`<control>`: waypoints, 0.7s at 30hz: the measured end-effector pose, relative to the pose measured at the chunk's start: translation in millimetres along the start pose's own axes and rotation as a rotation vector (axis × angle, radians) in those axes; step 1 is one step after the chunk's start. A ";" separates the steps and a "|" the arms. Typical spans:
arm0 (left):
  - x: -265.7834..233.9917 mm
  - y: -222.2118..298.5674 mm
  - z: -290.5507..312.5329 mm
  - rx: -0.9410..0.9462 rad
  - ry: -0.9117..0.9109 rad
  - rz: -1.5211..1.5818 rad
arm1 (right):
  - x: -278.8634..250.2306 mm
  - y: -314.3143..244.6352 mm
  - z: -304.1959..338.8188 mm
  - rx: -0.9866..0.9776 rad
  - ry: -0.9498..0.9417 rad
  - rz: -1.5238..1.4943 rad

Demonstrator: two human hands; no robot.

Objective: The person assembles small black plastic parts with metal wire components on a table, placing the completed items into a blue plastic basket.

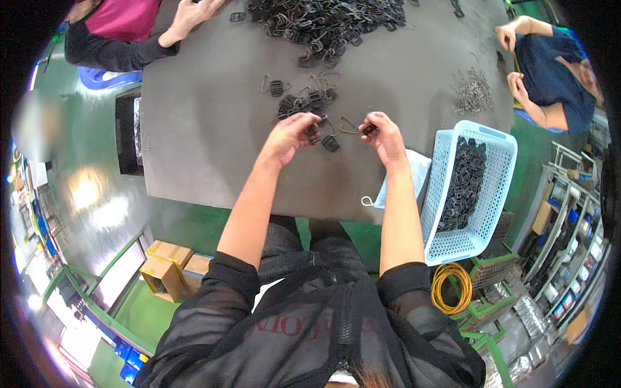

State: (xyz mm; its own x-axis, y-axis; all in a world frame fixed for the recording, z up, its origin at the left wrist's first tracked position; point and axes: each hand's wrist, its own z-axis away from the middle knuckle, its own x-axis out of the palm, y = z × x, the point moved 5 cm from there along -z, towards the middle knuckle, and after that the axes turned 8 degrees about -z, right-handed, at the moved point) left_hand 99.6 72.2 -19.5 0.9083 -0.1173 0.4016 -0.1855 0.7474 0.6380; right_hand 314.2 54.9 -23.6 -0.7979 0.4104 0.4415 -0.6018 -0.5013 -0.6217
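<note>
My left hand (289,138) is closed, with dark buckle-like plastic pieces (312,134) partly hidden under its fingers. To its right, my right hand (387,137) pinches a small black plastic buckle (369,129) between thumb and fingers. A bent metal wire hook (348,125) shows in the gap between the hands, beside the right fingertips; whether it touches them I cannot tell. One loose black buckle (330,143) lies on the grey table (213,142) next to my left fingers. Just beyond that hand sits a small heap of black buckles with wire hooks (304,102).
A large heap of black buckles (323,26) covers the far middle. Wire hooks (474,90) are piled at right. Near my right forearm stand a light-blue basket (446,249) of black pieces and a pale-blue face mask (414,171). Co-workers' hands (191,18) reach in from both sides.
</note>
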 end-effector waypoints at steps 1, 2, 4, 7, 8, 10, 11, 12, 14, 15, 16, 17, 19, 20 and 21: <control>-14.2 4.8 0.4 0.007 0.048 0.045 | 12.7 1.2 -11.4 0.023 0.011 0.264; -29.8 8.7 -1.6 0.015 0.099 0.089 | 33.5 3.8 -23.6 0.043 0.046 0.547; -67.8 15.0 -13.6 0.047 0.309 -0.155 | 79.4 7.1 -36.1 -0.323 0.124 1.115; -68.0 54.9 -18.4 0.168 0.749 -0.850 | 107.3 13.3 -48.2 -0.481 0.239 1.439; -69.1 64.4 -18.5 0.249 0.846 -1.064 | 108.0 12.2 -53.3 -0.456 0.217 1.324; -80.4 62.0 -28.8 0.417 0.930 -1.237 | 103.5 -0.3 -60.1 -0.397 0.164 1.098; -75.2 64.1 -37.0 0.417 0.882 -1.255 | 84.5 0.0 -68.9 -0.326 0.080 0.857; -72.0 69.2 -40.2 0.416 0.839 -1.274 | 80.1 -0.7 -61.1 -0.037 0.071 0.485; -74.0 70.1 -45.5 0.307 0.679 -1.190 | 73.6 -17.4 -37.8 0.062 0.179 0.332; -79.1 67.8 -48.2 0.287 0.616 -1.193 | 58.8 -20.0 -33.8 0.070 0.252 0.402; -83.6 65.3 -50.8 0.268 0.551 -1.196 | 45.2 -21.6 -29.7 0.078 0.326 0.469; -83.8 65.1 -48.2 0.284 0.513 -1.221 | 42.0 -21.8 -22.1 0.088 0.321 0.352; -81.1 67.5 -41.4 0.386 0.616 -1.240 | 38.3 -21.6 -8.7 0.101 0.308 0.115; -76.2 71.6 -34.6 0.443 0.664 -1.248 | 31.9 -22.4 -6.7 0.021 0.307 0.160; -71.0 70.7 -33.0 0.479 0.660 -1.282 | 23.8 -18.3 -9.1 -0.058 0.306 0.209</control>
State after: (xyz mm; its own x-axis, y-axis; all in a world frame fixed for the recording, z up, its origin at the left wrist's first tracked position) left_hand 34.3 154.9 -24.6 0.5218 -0.1009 -0.8471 0.8530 0.0795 0.5159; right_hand 306.5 80.7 -7.6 -0.8510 0.5169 0.0931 -0.4174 -0.5578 -0.7174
